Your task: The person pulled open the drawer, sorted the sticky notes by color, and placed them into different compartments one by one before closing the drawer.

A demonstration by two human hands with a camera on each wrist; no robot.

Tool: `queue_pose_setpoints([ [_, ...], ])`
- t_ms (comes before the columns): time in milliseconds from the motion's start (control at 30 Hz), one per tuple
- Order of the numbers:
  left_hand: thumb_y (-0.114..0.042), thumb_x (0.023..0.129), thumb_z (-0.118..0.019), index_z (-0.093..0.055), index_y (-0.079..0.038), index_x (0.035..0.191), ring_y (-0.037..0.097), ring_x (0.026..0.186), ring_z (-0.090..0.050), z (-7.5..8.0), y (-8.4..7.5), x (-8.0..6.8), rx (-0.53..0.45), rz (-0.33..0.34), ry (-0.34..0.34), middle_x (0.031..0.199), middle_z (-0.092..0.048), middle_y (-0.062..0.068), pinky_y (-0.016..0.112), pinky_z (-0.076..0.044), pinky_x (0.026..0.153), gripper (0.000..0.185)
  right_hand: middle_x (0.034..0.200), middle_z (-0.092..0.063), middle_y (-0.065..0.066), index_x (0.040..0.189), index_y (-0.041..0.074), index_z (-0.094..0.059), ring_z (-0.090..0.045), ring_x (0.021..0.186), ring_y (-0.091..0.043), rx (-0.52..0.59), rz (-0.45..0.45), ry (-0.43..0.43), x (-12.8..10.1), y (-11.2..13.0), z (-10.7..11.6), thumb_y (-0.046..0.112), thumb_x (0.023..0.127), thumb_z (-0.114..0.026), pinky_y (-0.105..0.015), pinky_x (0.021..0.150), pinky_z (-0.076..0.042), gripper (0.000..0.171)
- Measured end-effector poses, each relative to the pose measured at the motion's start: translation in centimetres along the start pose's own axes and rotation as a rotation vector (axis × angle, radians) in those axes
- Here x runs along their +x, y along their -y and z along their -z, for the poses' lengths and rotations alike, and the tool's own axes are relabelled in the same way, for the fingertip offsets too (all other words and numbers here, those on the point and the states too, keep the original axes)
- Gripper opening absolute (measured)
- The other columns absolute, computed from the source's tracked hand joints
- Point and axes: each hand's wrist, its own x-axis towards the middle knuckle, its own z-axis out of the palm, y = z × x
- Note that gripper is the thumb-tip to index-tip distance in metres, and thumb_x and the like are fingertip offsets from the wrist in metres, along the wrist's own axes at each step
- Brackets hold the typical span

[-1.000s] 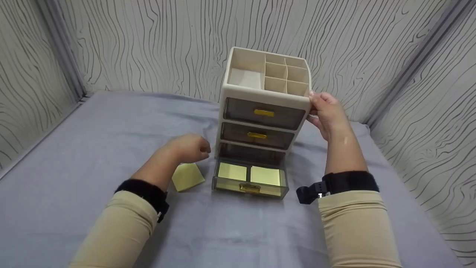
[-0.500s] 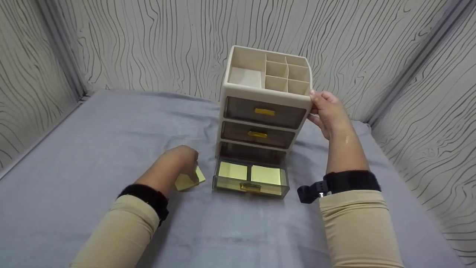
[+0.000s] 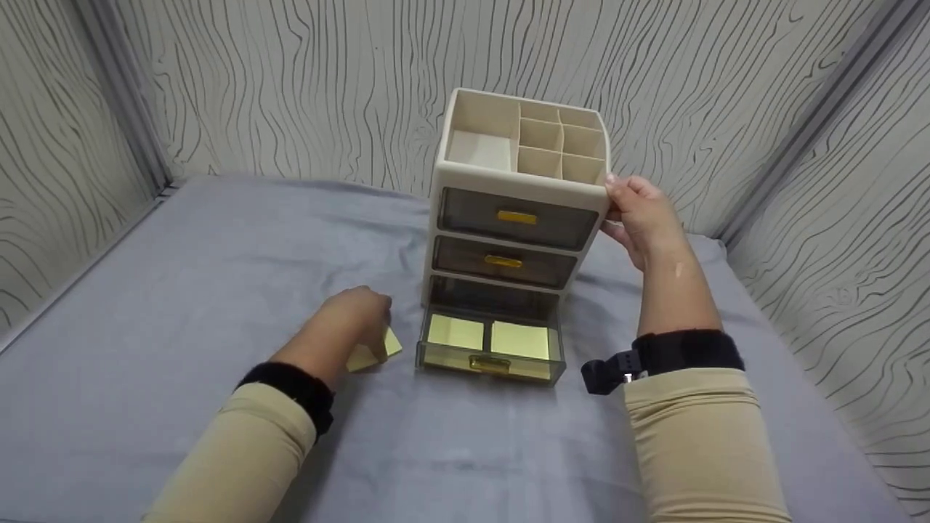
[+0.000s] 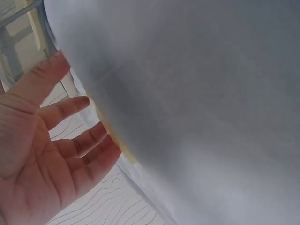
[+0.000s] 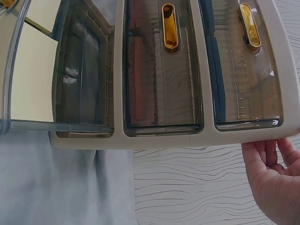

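1. the left hand (image 3: 356, 319) is down on the grey bench (image 3: 182, 290) over a yellow sticky-note pad (image 3: 378, 350), and the hand covers most of that pad, so only one corner and an edge peek out on its right.
2. in the left wrist view the fingers (image 4: 70, 108) are spread and fairly straight, tips up against the pad's thin yellow edge (image 4: 112, 136); no curl around it shows, so the hand is touching rather than gripping, though the actual contact is hard to make out.
3. the right hand (image 3: 643, 214) is on the upper right corner of the cream drawer organiser (image 3: 516, 181), thumb on the front rim, fingers wrapped round the side; the fingertips are hidden behind the cabinet wall.
4. in the right wrist view only the heel and a few fingers of that hand (image 5: 274, 180) show at the frame's corner, with the rest cut off.
5. the bottom drawer (image 3: 488, 349) is pulled out, smoky see-through walls, amber handle; two yellow pads (image 3: 485, 335) lie flat side by side inside it.
6. the middle drawer (image 3: 503, 263) and top drawer (image 3: 516, 218) are pushed in; their tinted fronts are too dark to tell what, if anything, sits inside.
7. the top tray (image 3: 483, 149) is split into one large compartment and several small ones.
8. the loose pad sits on the bench just left of the open drawer, close but apart from it.
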Motion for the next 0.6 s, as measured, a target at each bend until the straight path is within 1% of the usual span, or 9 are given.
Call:
queue_pose_setpoints([
  [300,-0.032,0.057,-0.085,-0.057,-0.013,0.106,0.029,0.094,-0.049,0.02,-0.12,0.13,0.082,0.002,-0.026,0.094,-0.057,0.009,0.043,-0.045,0.080,0.060,0.085,-0.054,-0.004,0.083,0.009,-0.049,-0.053,0.085,-0.016,-0.031,-0.003,-0.019,0.18,-0.10,-0.09,0.032,0.092,-0.054,-0.041,0.098,-0.039,0.025],
  [400,-0.033,0.056,-0.085,-0.057,-0.011,0.112,0.030,0.095,-0.050,0.07,0.02,0.16,0.088,-0.008,-0.038,0.098,-0.058,0.010,0.043,-0.045,0.080,0.067,0.086,-0.054,-0.005,0.083,0.009,-0.049,-0.053,0.086,-0.016,-0.041,-0.004,-0.023,0.24,-0.13,-0.17,0.032,0.092,-0.053,-0.040,0.097,-0.040,0.025],
  [500,-0.028,0.058,-0.085,-0.054,-0.010,0.121,0.030,0.097,-0.052,0.30,0.24,0.29,0.058,-0.020,-0.045,0.106,-0.059,0.011,0.044,-0.045,0.082,0.072,0.086,-0.054,-0.005,0.083,0.009,-0.049,-0.053,0.087,-0.016,-0.038,-0.004,-0.023,0.27,-0.10,-0.21,0.032,0.092,-0.053,-0.040,0.097,-0.040,0.025],
  [600,-0.016,0.065,-0.079,-0.053,-0.010,0.125,0.026,0.099,-0.053,0.77,0.47,0.36,0.027,-0.030,-0.051,0.113,-0.059,0.011,0.043,-0.044,0.085,0.065,0.086,-0.055,-0.004,0.084,0.009,-0.049,-0.053,0.087,-0.016,-0.037,-0.003,-0.020,0.26,-0.05,-0.17,0.031,0.092,-0.053,-0.040,0.098,-0.039,0.024],
])
